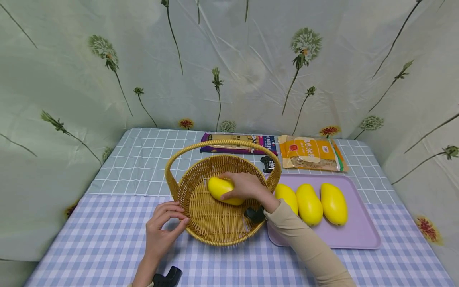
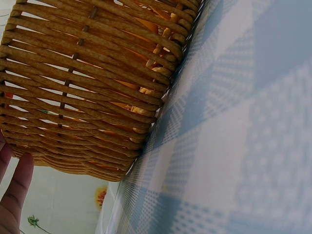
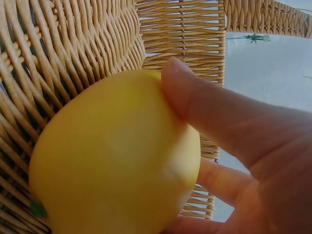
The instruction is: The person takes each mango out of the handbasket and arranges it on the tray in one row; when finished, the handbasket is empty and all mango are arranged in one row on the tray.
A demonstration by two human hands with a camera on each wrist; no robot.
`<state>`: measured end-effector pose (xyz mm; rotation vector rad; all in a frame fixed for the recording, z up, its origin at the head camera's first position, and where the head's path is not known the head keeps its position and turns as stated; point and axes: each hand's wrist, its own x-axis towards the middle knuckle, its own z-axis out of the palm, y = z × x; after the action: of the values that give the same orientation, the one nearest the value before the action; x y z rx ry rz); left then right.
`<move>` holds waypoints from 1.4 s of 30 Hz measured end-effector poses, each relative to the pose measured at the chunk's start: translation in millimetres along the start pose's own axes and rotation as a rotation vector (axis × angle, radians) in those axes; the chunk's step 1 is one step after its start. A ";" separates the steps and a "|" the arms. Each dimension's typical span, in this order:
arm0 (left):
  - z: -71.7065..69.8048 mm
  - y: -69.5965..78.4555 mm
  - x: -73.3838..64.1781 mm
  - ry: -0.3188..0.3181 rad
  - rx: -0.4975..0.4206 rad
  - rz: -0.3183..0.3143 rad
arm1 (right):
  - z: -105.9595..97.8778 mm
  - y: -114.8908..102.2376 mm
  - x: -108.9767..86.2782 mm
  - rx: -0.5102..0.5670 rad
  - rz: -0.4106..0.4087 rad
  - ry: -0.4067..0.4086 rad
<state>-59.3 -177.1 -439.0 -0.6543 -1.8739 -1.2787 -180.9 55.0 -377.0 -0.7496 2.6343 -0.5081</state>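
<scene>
A round wicker basket (image 1: 222, 235) with a tall arched handle stands mid-table. Inside it my right hand (image 1: 245, 186) grips a yellow mango (image 1: 220, 189), thumb on one side and fingers on the other. In the right wrist view the mango (image 3: 117, 151) lies close against the woven wicker, and the thumb (image 3: 214, 112) presses its upper side. My left hand (image 1: 165, 223) touches the basket's left rim with its fingers and thumb. Fingertips (image 2: 19, 180) show at the rim in the left wrist view, beside the woven wall (image 2: 83, 87).
To the right, a lilac tray (image 1: 362, 227) bears three more mangoes (image 1: 309, 205). Behind the basket lie a purple noodle packet (image 1: 247, 144) and an orange grain bag (image 1: 313, 153). A small black item (image 1: 268, 163) sits near the basket handle. Checked cloth covers the table.
</scene>
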 end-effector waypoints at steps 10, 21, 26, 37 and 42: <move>-0.4 -3.6 -2.9 0.002 -0.009 -0.007 | 0.6 1.1 1.2 0.006 -0.010 0.013; -1.3 -2.0 -0.7 0.000 -0.008 -0.009 | -7.3 -1.9 -1.0 0.034 -0.051 0.075; -0.5 -4.2 -1.7 0.004 -0.024 0.008 | -9.3 -4.1 -3.9 0.053 -0.065 0.107; -0.2 -5.4 -2.4 0.006 -0.026 0.010 | -14.5 -9.5 -18.6 0.123 -0.130 0.231; -0.2 -6.1 -3.1 0.005 -0.026 0.006 | -16.3 -12.5 -27.6 0.159 -0.122 0.279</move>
<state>-62.0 -179.5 -444.8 -0.6697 -1.8531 -1.3009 -160.5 64.3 -350.9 -0.8452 2.7660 -0.9051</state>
